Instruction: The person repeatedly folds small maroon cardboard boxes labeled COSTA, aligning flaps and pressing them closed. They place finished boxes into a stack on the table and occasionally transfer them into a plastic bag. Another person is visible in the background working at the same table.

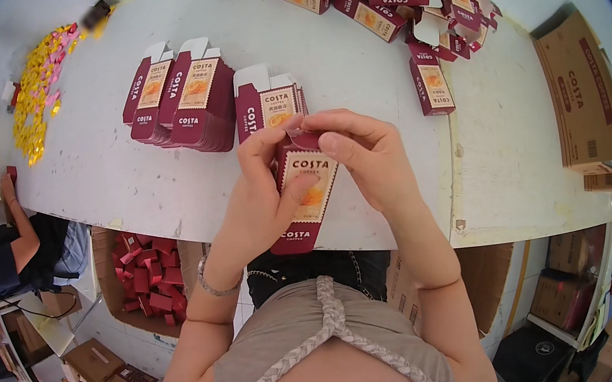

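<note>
A small maroon carton with a cream, stamp-like label stands tilted in front of me at the table's near edge. My left hand is wrapped round its left side, thumb across the label. At the carton's upper end, the fingers and thumb of my right hand pinch the maroon top flap, which is bent inward. Just beyond my hands sits a stack of flattened cartons with white flaps. Two taller stacks of flat cartons lie to its left.
Formed cartons are heaped at the far right, with one carton nearer me. Yellow and pink packets spread along the far left. A large cardboard box stands right. A bin of red boxes is below left, near another person's arm.
</note>
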Demonstrator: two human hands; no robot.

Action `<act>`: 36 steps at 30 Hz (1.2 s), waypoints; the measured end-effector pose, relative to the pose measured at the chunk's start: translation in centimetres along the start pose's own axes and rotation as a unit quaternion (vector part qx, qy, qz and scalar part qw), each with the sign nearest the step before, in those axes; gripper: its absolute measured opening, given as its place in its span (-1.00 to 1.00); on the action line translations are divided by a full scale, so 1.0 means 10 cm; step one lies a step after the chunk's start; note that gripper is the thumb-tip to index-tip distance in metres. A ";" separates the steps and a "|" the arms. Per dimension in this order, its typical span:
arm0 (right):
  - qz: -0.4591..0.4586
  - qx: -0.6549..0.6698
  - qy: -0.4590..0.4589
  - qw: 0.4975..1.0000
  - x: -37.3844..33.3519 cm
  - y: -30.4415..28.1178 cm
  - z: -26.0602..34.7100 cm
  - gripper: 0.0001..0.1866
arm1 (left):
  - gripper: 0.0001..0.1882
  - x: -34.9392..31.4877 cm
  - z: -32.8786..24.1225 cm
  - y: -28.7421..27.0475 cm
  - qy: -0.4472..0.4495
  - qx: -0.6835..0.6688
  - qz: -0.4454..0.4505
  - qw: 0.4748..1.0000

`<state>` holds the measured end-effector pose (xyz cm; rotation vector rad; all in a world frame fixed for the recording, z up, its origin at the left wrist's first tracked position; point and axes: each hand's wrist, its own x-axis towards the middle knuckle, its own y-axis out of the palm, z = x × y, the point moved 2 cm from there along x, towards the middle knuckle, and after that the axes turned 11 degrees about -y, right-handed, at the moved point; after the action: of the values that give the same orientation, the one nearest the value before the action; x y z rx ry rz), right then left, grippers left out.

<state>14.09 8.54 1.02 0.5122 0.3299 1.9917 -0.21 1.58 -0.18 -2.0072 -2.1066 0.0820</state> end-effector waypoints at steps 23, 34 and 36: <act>0.028 -0.506 0.108 0.855 0.45 -0.31 -0.85 -0.29 | -0.52 0.00 0.30 -0.43 -0.047 -0.038 -0.217 0.974; 0.143 -0.433 -0.158 0.876 -0.05 0.09 -0.04 -0.53 | -0.50 0.44 0.22 -0.13 -0.151 -0.364 -0.115 0.912; 0.122 -0.464 -0.074 0.874 -0.04 0.13 -0.02 -0.43 | -0.46 0.39 0.18 0.00 -0.139 -0.342 -0.080 0.926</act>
<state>13.10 7.59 1.36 0.0714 -0.8083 2.0555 -0.69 5.66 -1.41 -2.2598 -2.7540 -0.4928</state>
